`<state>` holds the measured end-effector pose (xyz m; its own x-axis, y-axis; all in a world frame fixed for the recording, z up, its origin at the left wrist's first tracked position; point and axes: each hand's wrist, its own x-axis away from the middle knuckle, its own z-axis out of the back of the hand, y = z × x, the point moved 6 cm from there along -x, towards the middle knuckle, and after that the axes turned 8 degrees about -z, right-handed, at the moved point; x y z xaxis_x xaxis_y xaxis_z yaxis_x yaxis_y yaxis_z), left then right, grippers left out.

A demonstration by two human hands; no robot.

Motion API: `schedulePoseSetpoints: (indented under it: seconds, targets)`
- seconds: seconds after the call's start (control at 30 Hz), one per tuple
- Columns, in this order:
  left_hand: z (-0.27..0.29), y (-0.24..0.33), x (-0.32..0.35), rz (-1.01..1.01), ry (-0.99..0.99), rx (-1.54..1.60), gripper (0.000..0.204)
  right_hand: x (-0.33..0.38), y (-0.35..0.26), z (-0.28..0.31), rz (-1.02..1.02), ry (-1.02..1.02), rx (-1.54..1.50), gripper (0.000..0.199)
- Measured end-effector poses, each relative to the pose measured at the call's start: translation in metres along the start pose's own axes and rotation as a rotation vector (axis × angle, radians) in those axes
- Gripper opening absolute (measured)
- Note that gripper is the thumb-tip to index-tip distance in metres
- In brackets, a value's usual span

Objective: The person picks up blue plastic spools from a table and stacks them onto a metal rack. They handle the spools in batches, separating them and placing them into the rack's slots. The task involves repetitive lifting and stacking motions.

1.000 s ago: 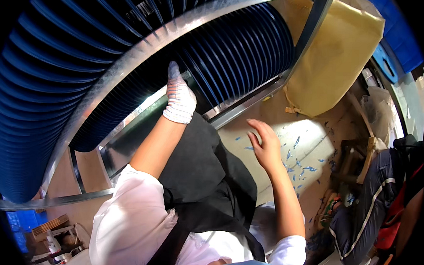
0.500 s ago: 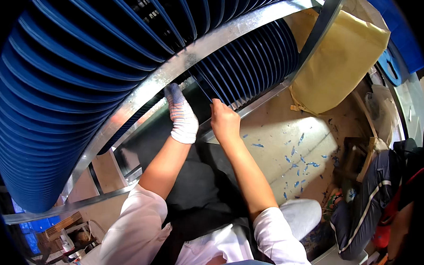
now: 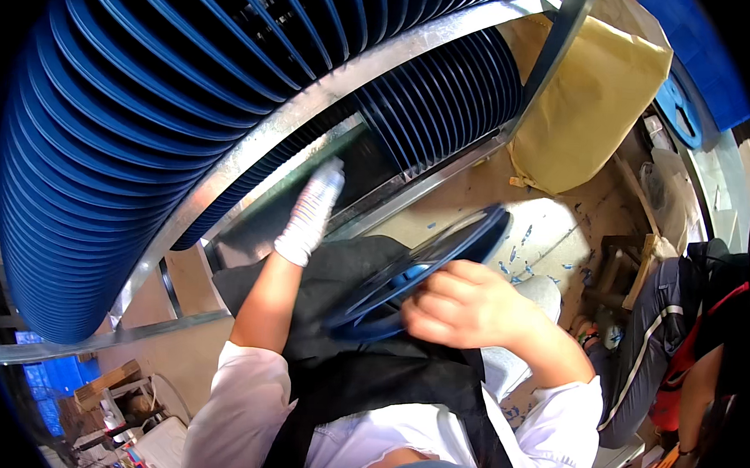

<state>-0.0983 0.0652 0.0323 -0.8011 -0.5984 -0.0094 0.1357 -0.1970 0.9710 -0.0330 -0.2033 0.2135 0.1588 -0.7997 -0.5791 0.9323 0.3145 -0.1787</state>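
My right hand point(image 3: 464, 306), bare and slightly blurred, grips a blue plastic reel point(image 3: 372, 307) near its middle. The reel is tilted and hangs over the black apron point(image 3: 340, 274) on my lap. My left hand point(image 3: 311, 210) wears a white striped glove with a grey fingertip area. Its fingers stretch out with nothing in them, beside a dark trough in the metal rack. A lower row of blue reels point(image 3: 448, 103) stands on edge in the rack, just beyond my hands.
A large upper row of blue reels point(image 3: 85, 163) curves along the left behind a metal rail point(image 3: 218, 181). A yellowish sack point(image 3: 590, 109) hangs at the right. Blue scraps point(image 3: 521, 240) litter the floor. Another person's leg point(image 3: 650, 346) and a wooden stool point(image 3: 625, 266) are at the right.
My right hand has drawn back from the lower row toward me, now with a reel in it. My left hand has shifted slightly down and right, away from the rail.
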Motion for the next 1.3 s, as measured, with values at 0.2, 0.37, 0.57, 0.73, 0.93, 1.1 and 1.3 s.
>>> schedulePoseSetpoints:
  seconds: [0.2,0.37,0.57,0.73,0.93,1.1,1.3]
  targets:
    - [-0.071,-0.018,0.080,0.202,-0.530,0.249,0.046,-0.038,-0.006,-0.035,0.336,-0.005,-0.062,0.010]
    - [-0.047,0.002,0.137,0.418,-0.447,0.504,0.045,-0.044,-0.004,-0.059,0.378,-0.014,-0.173,0.010]
    - [-0.011,0.043,0.165,0.473,-0.216,0.732,0.043,-0.061,-0.032,-0.053,0.458,0.091,-0.230,0.008]
    - [-0.021,0.051,0.127,0.309,-0.051,0.928,0.041,-0.071,-0.003,-0.053,0.321,0.200,-0.161,0.011]
    - [-0.036,0.021,0.047,0.241,-0.009,0.693,0.029,0.040,0.042,-0.081,-0.599,0.249,-0.357,0.064]
    - [-0.053,0.004,0.005,0.390,0.160,0.801,0.022,0.158,0.028,-0.131,-1.048,0.138,-0.323,0.060]
    - [-0.059,-0.013,-0.019,0.309,0.263,0.679,0.035,0.198,0.017,-0.150,-1.178,0.069,-0.341,0.052]
